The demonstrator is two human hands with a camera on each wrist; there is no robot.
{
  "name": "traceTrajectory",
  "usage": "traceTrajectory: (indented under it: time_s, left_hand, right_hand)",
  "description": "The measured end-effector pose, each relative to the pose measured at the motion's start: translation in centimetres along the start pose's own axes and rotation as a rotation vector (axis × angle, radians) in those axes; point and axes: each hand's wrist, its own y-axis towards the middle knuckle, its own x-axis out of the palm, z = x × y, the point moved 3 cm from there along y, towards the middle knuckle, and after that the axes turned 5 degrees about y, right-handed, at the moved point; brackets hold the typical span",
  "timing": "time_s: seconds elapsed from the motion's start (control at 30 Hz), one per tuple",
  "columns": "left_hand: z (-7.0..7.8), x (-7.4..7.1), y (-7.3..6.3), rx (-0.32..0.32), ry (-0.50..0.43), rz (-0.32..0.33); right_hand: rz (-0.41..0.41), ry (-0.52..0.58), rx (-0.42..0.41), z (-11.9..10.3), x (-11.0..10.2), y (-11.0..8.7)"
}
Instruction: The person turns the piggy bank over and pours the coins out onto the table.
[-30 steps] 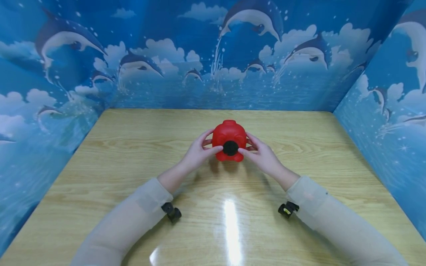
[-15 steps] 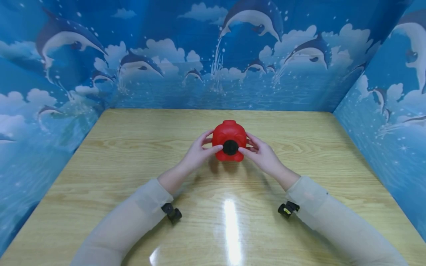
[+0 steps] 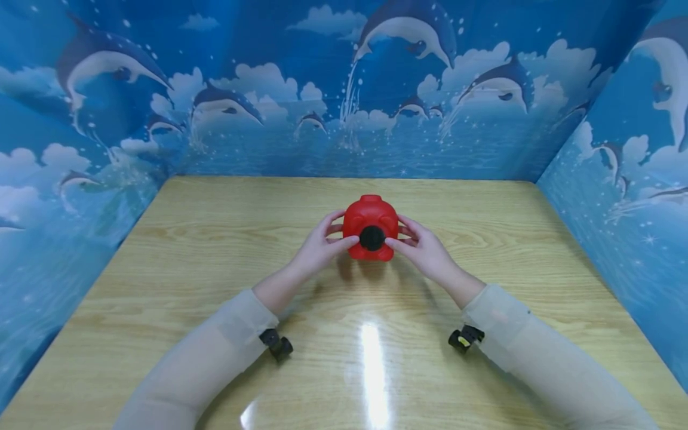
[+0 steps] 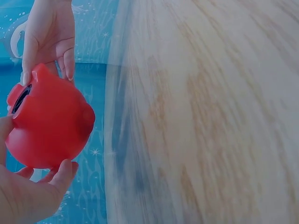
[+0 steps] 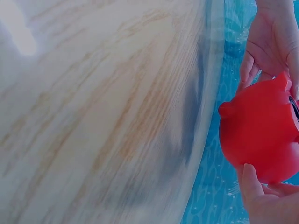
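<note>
Both hands hold a glossy red piggy bank (image 3: 371, 210), a round body with short stubby feet, above the table. Its black round plug (image 3: 372, 238) faces the head camera. My left hand (image 3: 318, 243) grips the left side, thumb beside the plug and fingers around the far side. On the opposite side my right hand (image 3: 424, 249) grips it the same way, thumb at the plug's right edge. In the left wrist view the piggy bank (image 4: 52, 121) sits between the two hands, with the plug seen edge-on. The right wrist view cuts off part of the piggy bank (image 5: 259, 130).
A light wood-grain table (image 3: 226, 227) spreads beneath the hands, with a bright reflection near its front. Blue dolphin-print cloth (image 3: 301, 143) walls the back and both sides. A small black camera (image 3: 276, 345) hangs at the left cuff, another camera (image 3: 465, 338) at the right.
</note>
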Motion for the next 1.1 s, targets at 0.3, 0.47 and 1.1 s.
traceTrajectory:
  time_s: [0.3, 0.47, 1.1]
  left_hand:
    - [0.1, 0.04, 0.09, -0.047, 0.007, 0.018]
    - [0.23, 0.11, 0.1, -0.063, 0.006, 0.022]
    - [0.35, 0.3, 0.19, -0.108, 0.022, 0.021]
  right_hand:
    - [0.006, 0.006, 0.002, 0.08, -0.06, 0.04]
    - [0.007, -0.003, 0.007, 0.06, -0.15, 0.02]
    - [0.009, -0.05, 0.024, 0.17, -0.28, -0.09]
